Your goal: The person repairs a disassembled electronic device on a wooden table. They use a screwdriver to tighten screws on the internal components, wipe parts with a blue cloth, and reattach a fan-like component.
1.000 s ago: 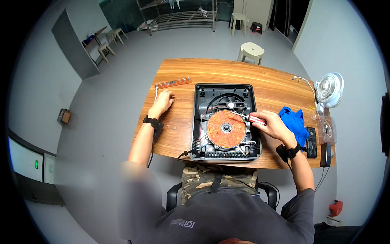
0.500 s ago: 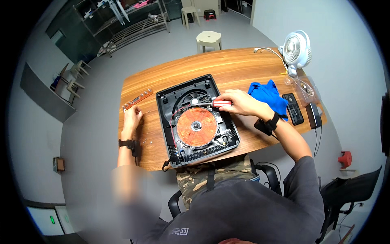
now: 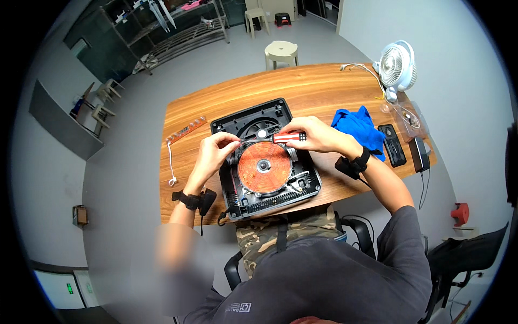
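An opened black induction cooker housing (image 3: 280,108) lies on the wooden table in front of me, its round copper coil (image 3: 253,175) exposed. Behind the coil sits a black cooling fan (image 3: 249,131). My right hand (image 3: 319,135) grips a screwdriver (image 3: 288,138) by its red-and-white handle, the shaft pointing left across the coil's far edge. Thumb and fingers of my left hand (image 3: 213,154) are pinched together at the shaft's tip; whatever they hold is too small to make out. An orange circuit strip (image 3: 186,129) with a white cable lies left of the housing.
Right of the housing are a blue cloth (image 3: 357,129), a black tool case (image 3: 393,146), a dark box-shaped device (image 3: 418,155) with a cable and a clear plastic box (image 3: 414,121). A white desk fan (image 3: 396,66) stands at the far right corner. Beyond the table is a stool (image 3: 281,51).
My left hand has risen from the table's left side to the screwdriver's tip, uncovering the strip's white cable. My right hand has shifted slightly left with the screwdriver.
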Demonstrator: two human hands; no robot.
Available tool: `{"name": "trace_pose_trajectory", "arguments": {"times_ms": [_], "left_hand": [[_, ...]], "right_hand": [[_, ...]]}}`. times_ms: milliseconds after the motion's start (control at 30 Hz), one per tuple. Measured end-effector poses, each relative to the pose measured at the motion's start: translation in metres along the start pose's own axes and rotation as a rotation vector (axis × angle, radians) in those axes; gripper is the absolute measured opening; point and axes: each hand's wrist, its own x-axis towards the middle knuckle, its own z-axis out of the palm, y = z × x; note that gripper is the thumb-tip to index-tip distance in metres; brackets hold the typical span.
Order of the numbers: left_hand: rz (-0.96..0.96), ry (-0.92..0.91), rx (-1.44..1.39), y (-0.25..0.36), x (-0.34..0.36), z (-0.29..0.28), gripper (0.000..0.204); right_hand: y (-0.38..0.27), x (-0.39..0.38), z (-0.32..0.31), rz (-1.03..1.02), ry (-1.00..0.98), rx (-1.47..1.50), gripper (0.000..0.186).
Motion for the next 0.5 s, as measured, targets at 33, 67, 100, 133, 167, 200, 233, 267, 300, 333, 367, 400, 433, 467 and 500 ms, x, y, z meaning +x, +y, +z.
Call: {"name": "trace_pose_trajectory", "arguments": {"times_ms": [33, 67, 100, 133, 167, 200, 233, 267, 300, 333, 367, 400, 433, 467, 500], "left_hand": [[0.017, 0.011, 0.012, -0.001, 0.001, 0.002, 0.014], [0.033, 0.022, 0.024, -0.001, 0.002, 0.004, 0.015], [0.038, 0.023, 0.019, 0.0, 0.003, 0.005, 0.015], [0.021, 0.01, -0.015, 0.0, 0.004, 0.007, 0.015], [0.004, -0.003, -0.049, 0.0, 0.004, 0.008, 0.015], [-0.012, -0.016, -0.084, 0.0, 0.004, 0.008, 0.015], [0.01, -0.032, -0.092, 0.0, 0.004, 0.01, 0.012], [-0.001, -0.035, -0.114, 0.001, 0.004, 0.011, 0.012], [-0.012, -0.039, -0.137, 0.003, 0.003, 0.011, 0.012], [-0.022, -0.043, -0.159, 0.004, 0.003, 0.012, 0.012], [-0.019, -0.041, -0.179, 0.005, 0.002, 0.013, 0.012], [-0.016, -0.038, -0.198, 0.005, 0.002, 0.014, 0.012], [-0.016, -0.032, -0.218, 0.005, 0.0, 0.014, 0.012], [-0.006, -0.034, -0.216, 0.006, 0.0, 0.014, 0.012], [0.004, -0.035, -0.215, 0.007, 0.001, 0.015, 0.012]], "right_hand": [[-0.001, 0.0, 0.0, -0.01, -0.001, 0.002, 0.035], [-0.003, 0.001, -0.001, -0.013, 0.003, 0.01, 0.035], [-0.004, 0.0, -0.001, -0.016, 0.006, 0.019, 0.035], [-0.004, 0.0, -0.001, -0.017, 0.01, 0.03, 0.035], [-0.006, 0.0, -0.002, -0.019, 0.003, 0.013, 0.036], [-0.006, 0.001, -0.002, -0.023, 0.001, 0.014, 0.036], [-0.006, 0.0, -0.002, -0.022, 0.0, 0.014, 0.036], [-0.006, 0.0, -0.003, -0.021, 0.0, 0.014, 0.036], [-0.006, -0.001, -0.002, -0.022, 0.006, 0.012, 0.036], [-0.004, -0.002, -0.003, -0.023, 0.014, 0.007, 0.036], [-0.004, -0.003, -0.003, -0.024, 0.022, 0.003, 0.036], [-0.004, -0.004, -0.004, -0.017, 0.025, 0.003, 0.036], [-0.004, -0.004, -0.004, -0.014, 0.026, 0.005, 0.036], [-0.005, -0.005, -0.004, -0.01, 0.026, 0.006, 0.036], [-0.005, -0.005, -0.005, -0.004, 0.026, 0.011, 0.036]]}}
